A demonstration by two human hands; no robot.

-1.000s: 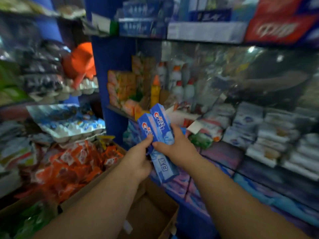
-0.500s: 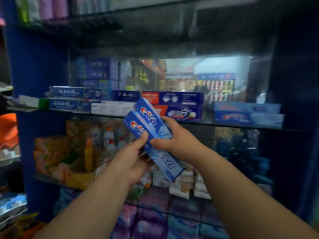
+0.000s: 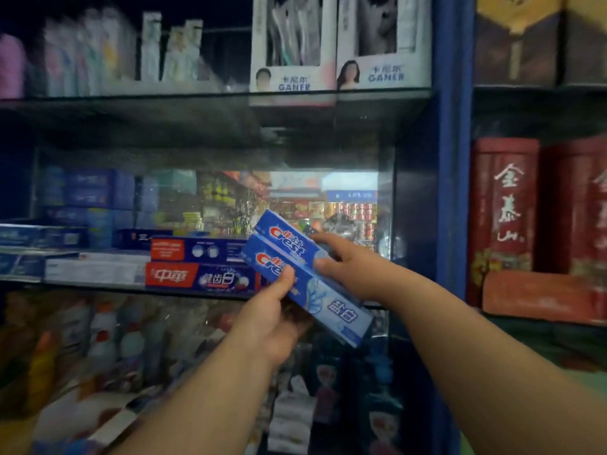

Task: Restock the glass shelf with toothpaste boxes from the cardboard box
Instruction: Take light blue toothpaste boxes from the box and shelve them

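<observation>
Two blue toothpaste boxes [image 3: 307,277] lie side by side, tilted, held by both hands in front of the glass shelf [image 3: 98,284]. My left hand [image 3: 272,320] grips their lower left side, thumb on top of the nearer box. My right hand [image 3: 351,267] holds them from the right, fingers curled round the upper box. The boxes hover just right of the red and blue toothpaste boxes [image 3: 200,267] stacked on the shelf. The cardboard box is out of view.
A blue upright [image 3: 453,159] bounds the shelf on the right, with red tins [image 3: 504,218] beyond it. White display cartons [image 3: 338,47] stand on the upper glass shelf. Bottles [image 3: 108,343] fill the shelf below. More blue boxes [image 3: 42,251] lie at the shelf's left.
The view has swung upward from the lower shelves and cardboard box to the glass shelf. Both hands have raised the two boxes up to the shelf's right part.
</observation>
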